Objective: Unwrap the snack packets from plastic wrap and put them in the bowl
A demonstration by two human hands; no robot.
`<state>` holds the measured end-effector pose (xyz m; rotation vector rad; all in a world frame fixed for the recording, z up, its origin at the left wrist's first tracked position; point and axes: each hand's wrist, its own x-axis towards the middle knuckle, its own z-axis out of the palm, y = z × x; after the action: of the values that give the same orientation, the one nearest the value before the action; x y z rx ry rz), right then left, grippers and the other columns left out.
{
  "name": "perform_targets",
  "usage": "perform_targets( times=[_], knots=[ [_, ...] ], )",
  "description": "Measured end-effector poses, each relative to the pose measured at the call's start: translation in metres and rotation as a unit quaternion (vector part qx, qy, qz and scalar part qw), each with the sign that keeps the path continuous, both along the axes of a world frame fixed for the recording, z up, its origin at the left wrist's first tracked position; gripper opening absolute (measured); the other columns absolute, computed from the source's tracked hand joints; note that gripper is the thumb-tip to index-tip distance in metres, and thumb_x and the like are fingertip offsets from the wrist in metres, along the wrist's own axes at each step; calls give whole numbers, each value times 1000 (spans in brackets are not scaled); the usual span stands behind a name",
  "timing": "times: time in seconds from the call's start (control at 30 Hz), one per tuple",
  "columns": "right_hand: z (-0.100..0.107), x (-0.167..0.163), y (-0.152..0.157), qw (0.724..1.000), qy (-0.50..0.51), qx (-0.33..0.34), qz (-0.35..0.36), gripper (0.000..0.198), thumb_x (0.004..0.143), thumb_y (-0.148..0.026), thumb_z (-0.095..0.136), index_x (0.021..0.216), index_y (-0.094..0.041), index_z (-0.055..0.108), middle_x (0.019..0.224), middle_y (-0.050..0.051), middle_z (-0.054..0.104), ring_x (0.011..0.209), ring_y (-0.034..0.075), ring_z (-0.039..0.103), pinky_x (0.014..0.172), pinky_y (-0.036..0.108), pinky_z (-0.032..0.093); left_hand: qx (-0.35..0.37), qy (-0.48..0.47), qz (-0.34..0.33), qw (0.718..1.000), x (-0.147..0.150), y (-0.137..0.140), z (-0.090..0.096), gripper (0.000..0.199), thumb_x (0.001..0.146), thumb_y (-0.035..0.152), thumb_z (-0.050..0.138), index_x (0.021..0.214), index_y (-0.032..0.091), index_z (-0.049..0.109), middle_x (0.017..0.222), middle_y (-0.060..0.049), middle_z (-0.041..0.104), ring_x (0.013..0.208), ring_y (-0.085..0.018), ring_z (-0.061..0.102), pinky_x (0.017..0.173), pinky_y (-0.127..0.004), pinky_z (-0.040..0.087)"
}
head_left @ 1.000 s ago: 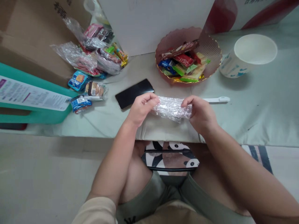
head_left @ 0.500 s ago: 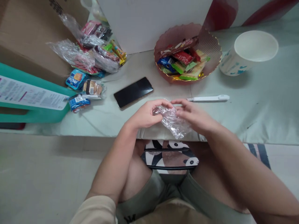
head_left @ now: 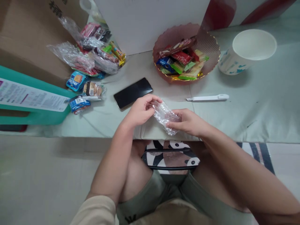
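Observation:
A crumpled clear plastic bag (head_left: 166, 117) is stretched between my two hands, just above the table's front edge. My left hand (head_left: 143, 109) pinches its upper left end between thumb and fingers. On the other side, my right hand (head_left: 186, 122) grips the lower right part, thumb in front and fingers behind. The bag looks see-through, and I can make out nothing inside it. Beyond my left hand lies a black phone (head_left: 133, 92). A white utility knife (head_left: 208, 98) with its blade end pointing left lies beyond my right hand.
A pink scalloped bowl (head_left: 215, 59) of wrapped snacks stands at the back, beside a white paper bucket (head_left: 254, 47). Snack packets (head_left: 93, 56) are heaped at the left by a cardboard box (head_left: 35, 37) and a green carrier (head_left: 47, 84). A white box (head_left: 152, 25) stands behind.
My right hand has moved down and closed on the bag's lower part. My left hand has shifted slightly left and up, and the bag is now drawn out longer between them.

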<state>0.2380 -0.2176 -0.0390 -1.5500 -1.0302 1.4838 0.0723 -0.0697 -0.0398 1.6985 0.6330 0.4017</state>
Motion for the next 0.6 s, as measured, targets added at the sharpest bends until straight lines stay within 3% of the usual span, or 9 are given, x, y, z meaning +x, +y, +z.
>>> perform_targets(
  times=[0.1, 0.17, 0.2, 0.27, 0.33, 0.47, 0.6],
  knots=[
    [-3, 0, 2, 995, -31, 37, -85, 32, 71, -40, 77, 94, -18, 68, 81, 1, 64, 73, 16, 56, 69, 31, 44, 90, -55, 145, 984, 11, -11, -6, 26, 77, 8, 61, 96, 24, 68, 109, -4, 67, 109, -19, 61, 98, -31, 49],
    [-5, 0, 3, 983, -68, 71, -157, 34, 70, -39, 78, 95, -19, 67, 85, 2, 66, 77, 18, 58, 73, 33, 45, 56, -90, 227, 968, 20, -19, -8, 13, 87, 21, 66, 99, 26, 64, 103, -3, 65, 103, -18, 61, 96, -30, 50],
    [-5, 0, 4, 975, -82, 88, -185, 33, 70, -39, 79, 94, -20, 65, 85, 2, 66, 77, 18, 58, 75, 34, 45, 10, -102, 232, 967, 24, -23, -9, 16, 89, 30, 70, 101, 26, 61, 101, -3, 65, 99, -17, 61, 91, -29, 51],
    [-6, 0, 5, 967, -86, 115, -211, 33, 71, -40, 80, 92, -21, 62, 85, 1, 66, 78, 18, 59, 75, 34, 46, -89, -116, 177, 973, 31, -29, -9, 36, 84, 49, 78, 104, 25, 59, 99, -2, 65, 91, -17, 61, 81, -29, 51],
    [-5, 0, 5, 970, -59, 130, -199, 36, 71, -44, 81, 92, -21, 62, 87, 2, 67, 80, 18, 60, 76, 34, 47, -128, -109, 109, 980, 35, -32, -9, 50, 78, 64, 79, 99, 23, 61, 93, -2, 65, 83, -16, 59, 75, -28, 49],
    [0, 2, 3, 980, 5, 113, -164, 41, 82, -61, 71, 80, -21, 61, 76, 1, 62, 70, 15, 57, 66, 31, 47, -79, -41, 55, 995, 31, -30, -7, 60, 84, 77, 65, 70, 20, 55, 66, 2, 50, 63, -12, 43, 60, -28, 36],
    [1, 8, 0, 970, -58, 113, -206, 48, 87, -55, 68, 60, -21, 49, 57, -3, 45, 56, 10, 43, 55, 27, 36, -95, -26, -12, 995, 24, -27, -6, 63, 87, 77, 62, 64, 20, 48, 62, 3, 44, 60, -11, 40, 58, -29, 32]
  ],
)
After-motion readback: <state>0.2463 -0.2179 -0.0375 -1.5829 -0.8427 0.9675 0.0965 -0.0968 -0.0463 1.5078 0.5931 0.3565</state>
